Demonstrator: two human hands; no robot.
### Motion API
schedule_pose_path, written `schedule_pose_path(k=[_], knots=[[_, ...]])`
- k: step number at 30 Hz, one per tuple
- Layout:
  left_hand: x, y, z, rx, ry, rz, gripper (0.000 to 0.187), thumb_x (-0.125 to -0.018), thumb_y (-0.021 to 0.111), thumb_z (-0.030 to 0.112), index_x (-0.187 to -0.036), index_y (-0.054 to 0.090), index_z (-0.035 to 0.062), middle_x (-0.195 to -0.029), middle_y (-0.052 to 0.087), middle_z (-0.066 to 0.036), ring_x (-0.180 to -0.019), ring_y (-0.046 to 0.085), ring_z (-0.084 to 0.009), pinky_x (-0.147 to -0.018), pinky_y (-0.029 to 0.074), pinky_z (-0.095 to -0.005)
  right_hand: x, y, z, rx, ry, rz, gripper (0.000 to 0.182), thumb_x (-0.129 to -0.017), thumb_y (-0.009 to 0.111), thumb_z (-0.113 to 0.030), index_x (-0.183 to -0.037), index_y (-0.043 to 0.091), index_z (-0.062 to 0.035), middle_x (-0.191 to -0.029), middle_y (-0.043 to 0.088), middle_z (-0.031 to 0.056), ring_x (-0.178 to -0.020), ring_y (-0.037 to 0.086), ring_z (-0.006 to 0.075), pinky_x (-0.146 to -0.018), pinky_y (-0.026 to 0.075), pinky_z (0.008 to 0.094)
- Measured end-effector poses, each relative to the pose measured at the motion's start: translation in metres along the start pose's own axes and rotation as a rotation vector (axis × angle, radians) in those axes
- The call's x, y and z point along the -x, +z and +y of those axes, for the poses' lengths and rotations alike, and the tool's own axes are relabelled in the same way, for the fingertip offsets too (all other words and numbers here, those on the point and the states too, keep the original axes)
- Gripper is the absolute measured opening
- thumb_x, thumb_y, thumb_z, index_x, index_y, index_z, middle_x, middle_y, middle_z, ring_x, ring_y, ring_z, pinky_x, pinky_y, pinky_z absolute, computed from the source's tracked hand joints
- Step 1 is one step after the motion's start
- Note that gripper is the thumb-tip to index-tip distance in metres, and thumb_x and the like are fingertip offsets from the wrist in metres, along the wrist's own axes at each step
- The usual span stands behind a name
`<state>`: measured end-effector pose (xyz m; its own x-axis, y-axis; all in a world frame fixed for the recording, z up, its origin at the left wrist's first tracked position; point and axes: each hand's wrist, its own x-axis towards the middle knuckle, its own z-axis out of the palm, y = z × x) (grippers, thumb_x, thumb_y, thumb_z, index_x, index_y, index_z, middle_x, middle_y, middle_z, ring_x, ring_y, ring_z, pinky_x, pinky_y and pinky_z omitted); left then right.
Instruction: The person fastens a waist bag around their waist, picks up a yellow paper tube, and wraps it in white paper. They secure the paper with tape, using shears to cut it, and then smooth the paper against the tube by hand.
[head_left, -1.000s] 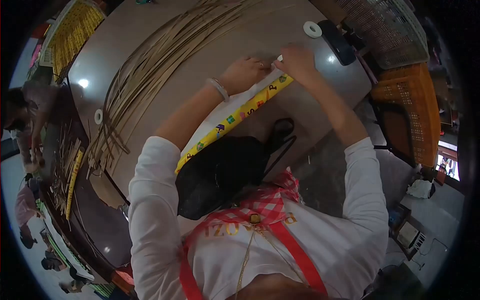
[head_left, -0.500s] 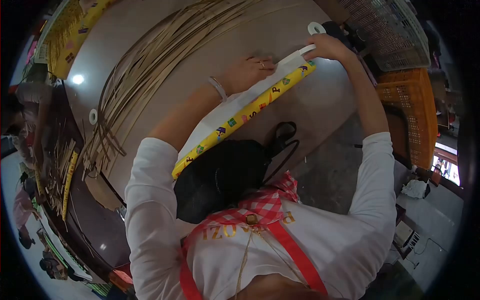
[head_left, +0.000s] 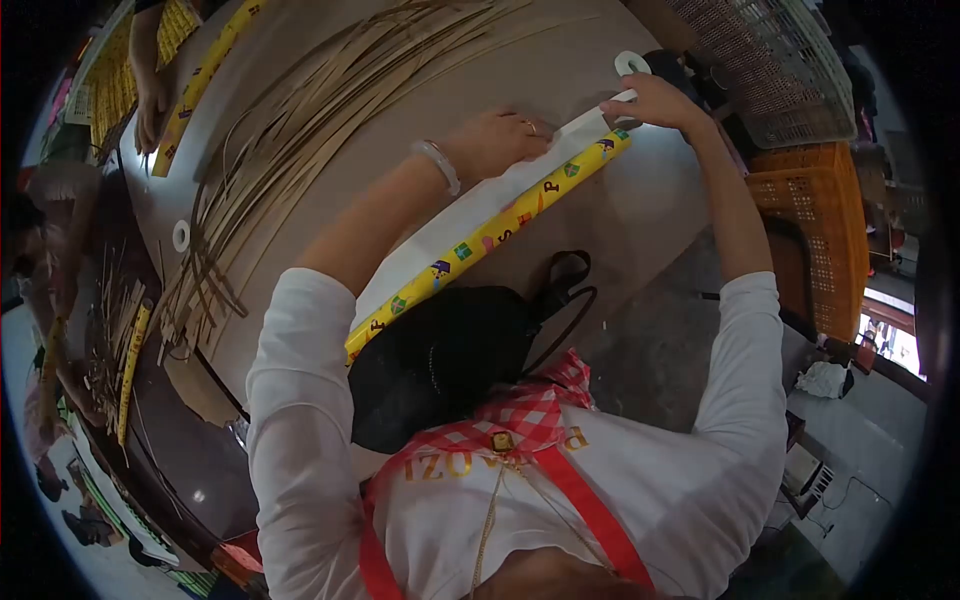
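A yellow printed paper roll (head_left: 485,250) with coloured pictures and letters lies slantwise on the table before me. White paper (head_left: 480,203) shows along its far side. My left hand (head_left: 495,143) rests palm down at the far edge of the white paper, fingers stretched out, a ring and a bangle on it. At the right end, my right hand (head_left: 655,103) pinches a narrow white strip (head_left: 618,101) between thumb and fingers. The rest of that strip merges with the white paper. A black bag (head_left: 440,365) sits between the roll and my body.
Thin brown strips (head_left: 330,120) cover the far left table. White tape rolls (head_left: 631,64) stand by my right hand and at left. Grey and orange baskets (head_left: 805,240) line the right side. Another person's hand (head_left: 150,110) is near a yellow roll (head_left: 205,90), upper left.
My right hand has tilted slightly with the white strip, while my left hand stays almost in place. Another person's arm has come in at upper left, and the yellow piece there has shifted right.
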<state>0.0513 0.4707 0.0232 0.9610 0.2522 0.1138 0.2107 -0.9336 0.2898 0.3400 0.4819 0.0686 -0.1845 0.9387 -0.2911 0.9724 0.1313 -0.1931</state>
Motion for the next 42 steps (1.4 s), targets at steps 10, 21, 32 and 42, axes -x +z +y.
schedule_pose_path(k=[10,21,32,42], knots=[[-0.018,0.012,-0.007,-0.008,0.059,0.141,0.02,-0.08,0.049,0.013,-0.096,0.06,0.009,-0.113,0.058,-0.004,-0.104,0.054,-0.0193,-0.091,0.038,-0.0352,0.008,0.009,-0.012,0.102,0.018,0.142,0.056,-0.071,0.064,-0.05,-0.094,0.058,0.0017,-0.096,0.059,0.0178,-0.085,0.059,0.0298,-0.074,0.047,0.0358],[-0.016,0.014,-0.003,-0.064,0.037,0.142,0.028,-0.084,0.047,0.015,-0.112,0.054,0.0108,-0.123,0.051,-0.002,-0.12,0.041,-0.021,-0.099,0.032,-0.035,0.009,0.013,-0.025,0.234,0.056,0.194,0.049,-0.073,0.062,-0.046,-0.091,0.059,-0.0004,-0.088,0.061,0.016,-0.081,0.061,0.0314,-0.071,0.049,0.0389],[-0.017,0.024,-0.006,-0.107,0.083,0.258,0.018,-0.084,0.046,0.012,-0.099,0.055,0.0098,-0.114,0.056,-0.002,-0.114,0.048,-0.0202,-0.096,0.034,-0.0331,0.011,0.015,-0.039,0.317,0.057,0.28,0.044,-0.072,0.064,-0.045,-0.081,0.059,-0.0023,-0.079,0.062,0.0143,-0.074,0.062,0.031,-0.064,0.05,0.0394],[-0.037,0.009,0.007,-0.134,-0.073,0.118,0.028,-0.083,0.047,0.012,-0.109,0.055,0.0103,-0.099,0.06,-0.006,-0.101,0.054,-0.0214,-0.088,0.04,-0.033,0.009,0.023,-0.041,0.349,0.099,0.302,0.041,-0.07,0.065,-0.043,-0.085,0.062,-0.0048,-0.085,0.063,0.0126,-0.074,0.063,0.0308,-0.061,0.051,0.0398]])
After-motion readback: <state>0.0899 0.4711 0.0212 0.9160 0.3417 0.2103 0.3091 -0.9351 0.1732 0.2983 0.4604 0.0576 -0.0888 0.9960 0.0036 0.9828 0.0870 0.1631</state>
